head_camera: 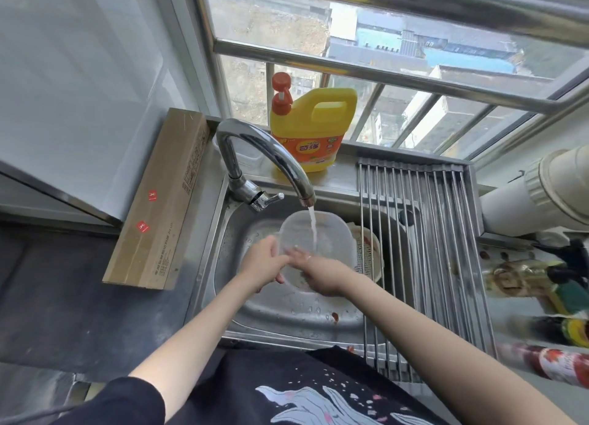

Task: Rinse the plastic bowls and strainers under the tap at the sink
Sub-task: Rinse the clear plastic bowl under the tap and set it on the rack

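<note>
- A window (366,58) with metal bars runs along the far side of the room, and roofs show through it.
- A pale wall (79,74) stands on the left.
- A dark counter (57,297) lies along the left side, and a long cardboard box (159,201) sits at its far right edge, just beside the sink.
- The steel sink (287,313) is wet, with a red speck near its front edge.
- A roll-up rack (424,249) covers the sink's right side.
- A yellow detergent jug (314,128) stands on the ledge at the sink's far edge.
- The tap (264,157) rises from the sink's far left corner and its water falls into the bowl.
- The clear plastic bowl (331,233) is held over the middle of the sink, under the stream.
- A strainer (371,259) with red stains lies in the sink just right of the bowl.
- The left hand (264,265) grips the bowl's left rim with curled fingers.
- The right hand (318,271) reaches inside the bowl with fingers fairly straight against its wall.
- Blurred bottles (541,313) lie at the right edge.
</note>
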Demonstrator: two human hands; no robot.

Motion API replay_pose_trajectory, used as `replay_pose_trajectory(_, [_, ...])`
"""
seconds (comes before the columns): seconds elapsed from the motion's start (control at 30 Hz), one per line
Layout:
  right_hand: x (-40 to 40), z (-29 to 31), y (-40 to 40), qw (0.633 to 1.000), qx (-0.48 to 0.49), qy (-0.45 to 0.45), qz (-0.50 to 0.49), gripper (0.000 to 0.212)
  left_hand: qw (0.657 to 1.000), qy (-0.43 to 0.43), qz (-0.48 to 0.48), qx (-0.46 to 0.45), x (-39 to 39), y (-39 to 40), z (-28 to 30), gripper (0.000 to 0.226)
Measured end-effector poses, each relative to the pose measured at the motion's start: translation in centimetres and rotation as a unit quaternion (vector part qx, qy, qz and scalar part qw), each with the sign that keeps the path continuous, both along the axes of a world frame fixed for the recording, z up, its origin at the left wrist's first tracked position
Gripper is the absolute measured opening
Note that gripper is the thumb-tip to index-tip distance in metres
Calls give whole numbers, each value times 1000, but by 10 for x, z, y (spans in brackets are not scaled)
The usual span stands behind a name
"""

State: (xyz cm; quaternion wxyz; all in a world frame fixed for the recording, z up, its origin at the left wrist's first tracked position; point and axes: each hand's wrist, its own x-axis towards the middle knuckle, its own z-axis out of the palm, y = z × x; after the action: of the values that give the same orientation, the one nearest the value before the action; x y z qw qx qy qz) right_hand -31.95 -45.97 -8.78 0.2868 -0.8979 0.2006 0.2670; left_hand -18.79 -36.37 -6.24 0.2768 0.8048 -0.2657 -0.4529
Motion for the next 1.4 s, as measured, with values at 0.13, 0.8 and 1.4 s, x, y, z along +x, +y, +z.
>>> replay_pose_trajectory(0.13, [1, -7, -8, 985, -113, 0, -129, 87, 999, -37, 16, -34, 0, 1, 2, 26])
replay_pose_trajectory(0.8, [12, 4, -14, 996, -22, -66, -58, 71, 992, 93, 47, -71, -8, -5, -11, 21])
replay_pose_trajectory(1.4, [1, 5, -41, 994, -13, 112, -17, 56, 975, 181, -72, 107, 7, -7, -13, 22])
